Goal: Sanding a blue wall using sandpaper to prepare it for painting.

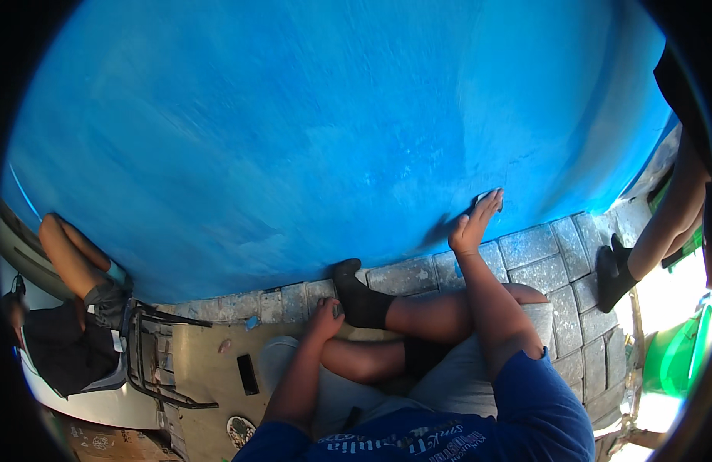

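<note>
A large, smooth blue surface (pixel 294 138), curved in this view, rises in front of me, with paler smears across it. My right hand (pixel 476 223) reaches up to its lower right part. Its fingers lie over a thin flat piece (pixel 480 198), pale with a dark edge, pressed against the blue; its kind does not show. Down beside my sock-covered foot (pixel 363 296), my left hand (pixel 326 317) is closed around a small greyish piece (pixel 337 311), too small to name.
Grey paving blocks (pixel 531 245) run along the base. On the brownish sheet lies a black phone (pixel 248 374). A person sits at left by a black metal frame (pixel 171 396); another person's legs (pixel 671 208) stand at right near a green bucket (pixel 671 358).
</note>
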`<state>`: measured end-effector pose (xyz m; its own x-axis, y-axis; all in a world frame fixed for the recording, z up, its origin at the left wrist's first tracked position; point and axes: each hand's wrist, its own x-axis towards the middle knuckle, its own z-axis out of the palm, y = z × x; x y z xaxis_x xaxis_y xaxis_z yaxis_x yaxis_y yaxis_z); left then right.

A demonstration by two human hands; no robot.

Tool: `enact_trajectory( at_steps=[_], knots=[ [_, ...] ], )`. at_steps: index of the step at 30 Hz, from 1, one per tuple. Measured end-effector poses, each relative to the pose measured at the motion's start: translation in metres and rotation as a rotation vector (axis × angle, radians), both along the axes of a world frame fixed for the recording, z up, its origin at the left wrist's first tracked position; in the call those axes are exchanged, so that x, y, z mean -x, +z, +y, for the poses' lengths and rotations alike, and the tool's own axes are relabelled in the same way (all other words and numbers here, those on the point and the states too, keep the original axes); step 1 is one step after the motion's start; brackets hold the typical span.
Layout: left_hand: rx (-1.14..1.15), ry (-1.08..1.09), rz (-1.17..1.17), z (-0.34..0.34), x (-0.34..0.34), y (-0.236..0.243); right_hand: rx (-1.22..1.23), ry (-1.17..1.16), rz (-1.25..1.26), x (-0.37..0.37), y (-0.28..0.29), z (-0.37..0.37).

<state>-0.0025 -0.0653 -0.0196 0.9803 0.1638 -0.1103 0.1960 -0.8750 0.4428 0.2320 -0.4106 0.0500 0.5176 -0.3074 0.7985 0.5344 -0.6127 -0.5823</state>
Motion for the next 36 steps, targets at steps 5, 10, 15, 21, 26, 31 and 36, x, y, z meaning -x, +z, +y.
enact_trajectory(
  at_steps=[5,10,15,21,26,31,36],
  knots=[
    [-0.070,0.089,0.074,0.007,0.008,-0.010,0.029,0.046,-0.058,-0.020,0.009,0.022],
    [-0.064,0.028,-0.055,0.008,0.008,-0.038,0.135,0.037,0.010,-0.006,-0.037,0.006],
    [-0.053,0.060,0.084,-0.007,0.008,-0.017,0.174,0.018,-0.039,0.013,-0.018,0.012],
    [-0.054,0.076,0.068,-0.012,0.016,0.005,0.172,-0.044,0.016,0.014,-0.004,0.019],
    [-0.042,0.056,0.102,-0.018,0.014,0.014,0.136,-0.023,0.038,0.019,0.000,0.015],
    [-0.048,0.068,0.073,-0.013,0.018,-0.002,0.127,0.030,0.031,0.025,0.001,0.019],
    [-0.046,0.087,0.043,-0.008,0.018,0.000,0.103,0.037,0.085,0.027,0.003,0.027]
  ],
)
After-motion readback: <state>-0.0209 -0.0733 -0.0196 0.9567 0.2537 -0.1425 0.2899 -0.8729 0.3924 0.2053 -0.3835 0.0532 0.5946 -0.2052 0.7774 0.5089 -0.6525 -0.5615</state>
